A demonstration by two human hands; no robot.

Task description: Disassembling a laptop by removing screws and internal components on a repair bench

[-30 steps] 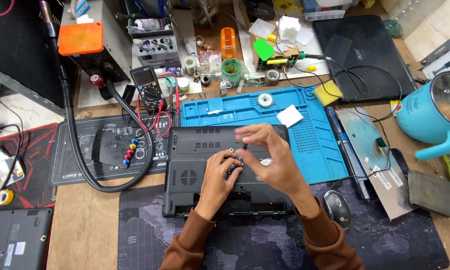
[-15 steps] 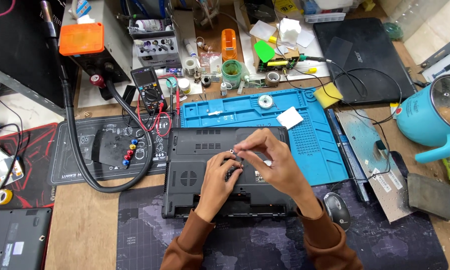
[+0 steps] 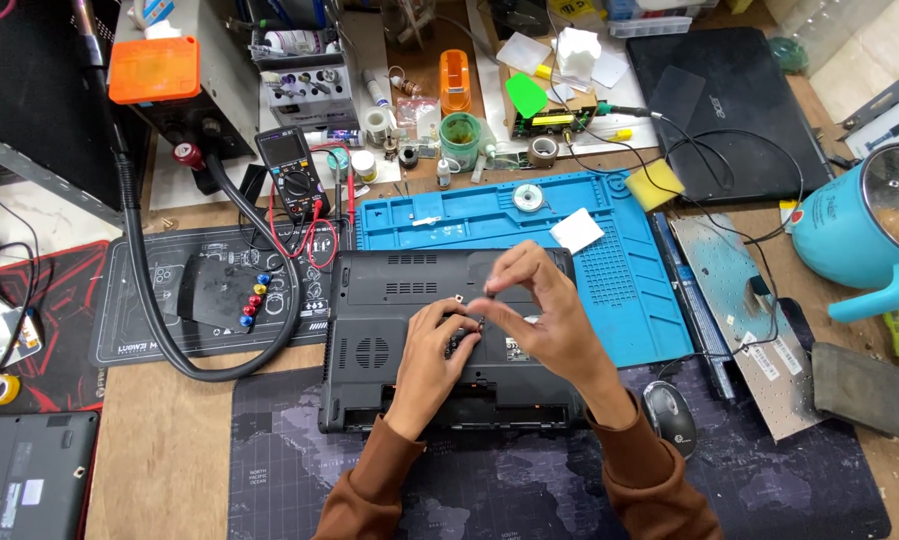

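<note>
Laptop (image 3: 390,300) lies bottom-up, its far edge overlapping the blue mat (image 3: 610,260). Left hand (image 3: 432,352) rests fingertips on its middle. Right hand (image 3: 542,312) hovers just above, pinching something too small to identify. Mouse (image 3: 669,417) sits right of the laptop.

1. A black laptop base (image 3: 390,300) lies upside down near the middle of the counter (image 3: 170,450), partly over a blue repair mat (image 3: 620,290).
2. The left hand (image 3: 432,350) rests on the base, fingers curled at an opening.
3. The right hand (image 3: 540,310) hovers just beside it, fingertips pinched together; what they hold is too small to tell.
4. A black multimeter (image 3: 292,175) stands toward the far edge.
5. A computer mouse (image 3: 670,418) lies right of the base.
</note>
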